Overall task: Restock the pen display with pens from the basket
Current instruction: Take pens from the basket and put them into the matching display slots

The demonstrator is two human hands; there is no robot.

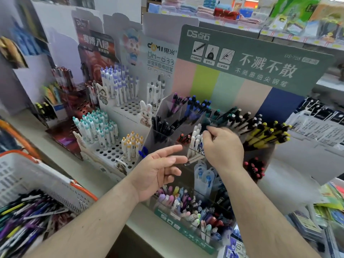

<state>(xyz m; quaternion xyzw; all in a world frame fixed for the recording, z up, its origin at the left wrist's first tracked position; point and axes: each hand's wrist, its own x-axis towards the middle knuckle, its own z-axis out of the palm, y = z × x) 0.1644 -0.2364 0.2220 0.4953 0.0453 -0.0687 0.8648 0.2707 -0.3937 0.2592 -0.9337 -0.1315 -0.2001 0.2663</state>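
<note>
The pen display (232, 94) is a tiered clear rack with a green header card, and its compartments hold black, blue, yellow, red and pastel pens. My right hand (222, 147) is over the middle tier, fingertips pinched on a dark teal pen (205, 123) above a compartment, beside the white pens (195, 139). My left hand (160, 171) hovers open, palm up and holding nothing, in front of the rack's left side. The white basket (83, 190) with an orange rim sits at the lower left, with many loose pens (28, 222) inside.
White perforated stands (111, 151) with white, teal-capped and orange-capped pens fill the shelf left of the rack. Packaged goods (320, 127) lie to the right. The shelf's front edge (141, 228) runs below the rack. Stationery packs (327, 211) crowd the lower right.
</note>
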